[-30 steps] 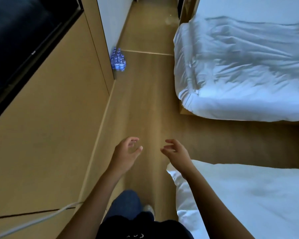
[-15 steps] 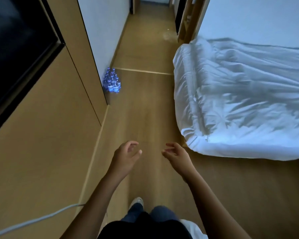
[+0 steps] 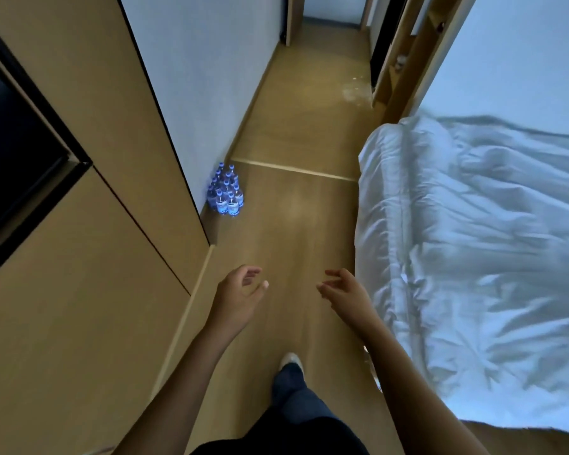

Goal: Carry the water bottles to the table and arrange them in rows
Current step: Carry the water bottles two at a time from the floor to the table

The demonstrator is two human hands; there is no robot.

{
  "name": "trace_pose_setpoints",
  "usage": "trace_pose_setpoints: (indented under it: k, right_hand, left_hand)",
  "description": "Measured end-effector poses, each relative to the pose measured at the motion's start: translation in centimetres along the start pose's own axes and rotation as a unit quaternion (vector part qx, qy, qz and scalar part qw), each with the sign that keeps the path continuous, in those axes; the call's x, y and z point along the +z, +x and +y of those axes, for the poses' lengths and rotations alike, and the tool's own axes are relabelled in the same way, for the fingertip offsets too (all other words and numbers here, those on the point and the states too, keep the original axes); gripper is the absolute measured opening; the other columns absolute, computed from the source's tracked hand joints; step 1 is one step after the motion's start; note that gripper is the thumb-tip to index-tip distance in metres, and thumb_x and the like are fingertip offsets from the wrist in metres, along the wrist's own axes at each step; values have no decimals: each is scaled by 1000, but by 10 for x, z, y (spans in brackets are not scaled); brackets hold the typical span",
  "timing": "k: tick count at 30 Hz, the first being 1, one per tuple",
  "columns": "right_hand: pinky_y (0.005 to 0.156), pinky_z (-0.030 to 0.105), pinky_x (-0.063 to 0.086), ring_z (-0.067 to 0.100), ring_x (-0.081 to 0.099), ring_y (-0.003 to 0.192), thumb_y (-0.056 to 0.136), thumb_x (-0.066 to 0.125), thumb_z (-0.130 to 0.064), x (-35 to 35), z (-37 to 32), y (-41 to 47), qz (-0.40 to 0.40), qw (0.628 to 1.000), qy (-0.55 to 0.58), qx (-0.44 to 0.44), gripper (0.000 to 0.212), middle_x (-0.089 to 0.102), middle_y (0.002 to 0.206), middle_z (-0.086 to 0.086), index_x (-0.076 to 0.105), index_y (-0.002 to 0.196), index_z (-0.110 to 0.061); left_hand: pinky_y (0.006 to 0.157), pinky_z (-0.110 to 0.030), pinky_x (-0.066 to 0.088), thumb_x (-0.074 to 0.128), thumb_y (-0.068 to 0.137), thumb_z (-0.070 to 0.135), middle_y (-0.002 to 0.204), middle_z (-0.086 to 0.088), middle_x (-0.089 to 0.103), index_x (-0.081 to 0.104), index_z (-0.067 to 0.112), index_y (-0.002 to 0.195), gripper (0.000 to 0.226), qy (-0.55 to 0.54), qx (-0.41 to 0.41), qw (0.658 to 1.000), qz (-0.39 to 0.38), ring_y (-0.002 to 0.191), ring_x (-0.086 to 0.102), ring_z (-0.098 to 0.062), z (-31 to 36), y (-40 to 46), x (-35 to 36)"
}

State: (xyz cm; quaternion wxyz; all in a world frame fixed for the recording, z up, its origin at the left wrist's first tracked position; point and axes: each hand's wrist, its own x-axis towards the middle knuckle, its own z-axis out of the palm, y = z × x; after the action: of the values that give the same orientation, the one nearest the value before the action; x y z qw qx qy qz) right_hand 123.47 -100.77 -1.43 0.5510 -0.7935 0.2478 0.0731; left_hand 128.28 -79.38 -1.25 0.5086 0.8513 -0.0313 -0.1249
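Both hands out in front, empty. Left hand point(image 3: 239, 295) fingers loosely curled, apart, holding nothing; right hand point(image 3: 345, 295) the same, fingers relaxed and spread. Hands near each other, not touching. Water bottles point(image 3: 225, 193), blue caps, upright in a tight cluster on the wooden floor point(image 3: 296, 231), against the base of the white wall point(image 3: 204, 77), at the corner of the wood-panelled cabinet point(image 3: 89, 290). Bottles well ahead of the hands. Bed with rumpled white duvet point(image 3: 480, 251) on the right. One foot in a light shoe point(image 3: 289, 361) on the floor below the hands.
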Motion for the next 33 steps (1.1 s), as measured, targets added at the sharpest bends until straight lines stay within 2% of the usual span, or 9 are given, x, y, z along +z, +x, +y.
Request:
trace_pose_setpoints:
  k: [6,11,19,23,29,31,33]
  right_hand:
    - [69,21,49,11,65,93,93,66,-30,-42,-59,135,-9,1000,-5,-25,39,67,103,-3,55,129,-20]
    - [61,12,45,5,65,88,93,66,-31,-47,-86,228,-33,999,-35,-18,38,65,99,-9,54,129,-23]
    - [52,8,44,4,66,83,91,67,-33,-38,-150,386,-37,998,-57,-6,41,66,99,-10,55,129,-26]
    - [60,13,44,7,66,85,92,66,-33,-41,-202,464,-23,998,-55,-10,40,67,99,-8,56,129,-23]
    - [73,25,50,13,65,93,94,65,-30,-35,-265,558,-43,997,-62,-28,39,67,103,-4,55,131,-20]
    - [75,26,51,13,64,95,95,64,-31,-29,-278,586,-62,995,-72,-33,40,66,107,-3,54,132,-21]
    - [77,27,52,13,64,96,95,63,-31,-21,-289,615,-83,992,-85,-33,40,65,108,-3,53,132,-21]
  left_hand:
    - [73,-7,37,69,89,21,107,19,59,61,28,105,19,-16,-19,999,31,106,58,-6,44,125,16]
    - [73,-7,36,68,90,22,112,11,61,60,28,107,20,-22,-32,998,40,104,56,-5,60,219,19]
    - [87,-24,43,68,90,15,112,6,61,60,22,110,23,-30,-27,998,40,107,57,-13,72,396,12]
    - [92,-28,47,67,90,17,116,4,63,61,17,114,25,-30,-35,998,31,109,58,-13,90,491,-8]
    - [81,-16,38,67,89,10,113,-1,64,62,10,116,28,-18,-48,996,71,105,58,-13,103,594,-38]
    - [84,-20,40,68,88,10,114,-4,65,62,9,116,29,-5,-59,995,79,107,60,-18,102,617,-44]
    - [94,-31,46,68,89,13,119,-7,65,62,8,119,31,-2,-84,993,87,111,61,-22,97,640,-47]
